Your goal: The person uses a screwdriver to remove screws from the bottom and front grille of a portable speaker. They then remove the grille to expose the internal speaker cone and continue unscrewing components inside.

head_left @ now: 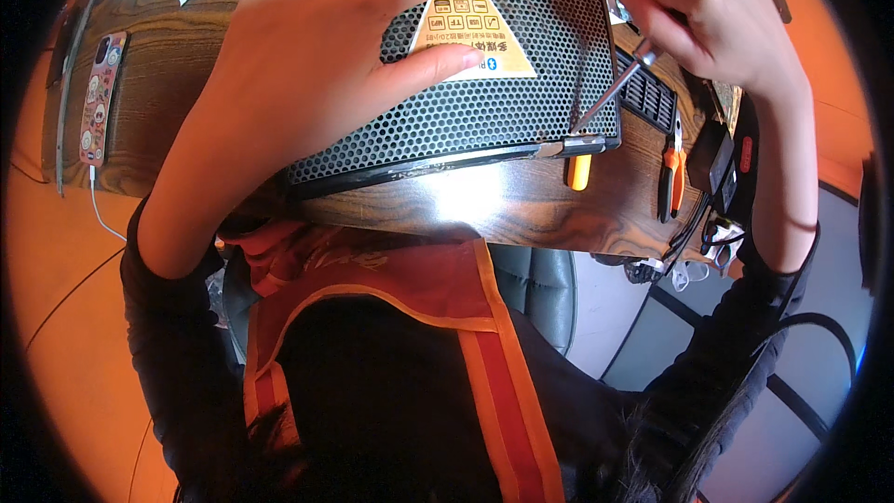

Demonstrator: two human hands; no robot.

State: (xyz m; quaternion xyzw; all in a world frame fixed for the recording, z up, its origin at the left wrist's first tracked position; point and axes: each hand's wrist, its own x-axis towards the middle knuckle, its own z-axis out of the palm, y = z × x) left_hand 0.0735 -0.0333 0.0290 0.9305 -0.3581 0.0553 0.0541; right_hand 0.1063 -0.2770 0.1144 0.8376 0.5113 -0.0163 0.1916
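A speaker with a black perforated metal grille lies face up on the table. On its grille is a yellow triangular label with print. My left hand rests spread over the grille, its thumb and a finger lying across the label. My right hand is closed round the handle of a screwdriver. The metal shaft slants down to the left, and its tip meets the speaker's near right corner. The handle is mostly hidden by the fingers.
Pliers with orange and black handles lie right of the speaker, beside a yellow handle partly under its edge. A phone in a patterned case, with a white cable, lies far left. Black cables hang at the table's right edge.
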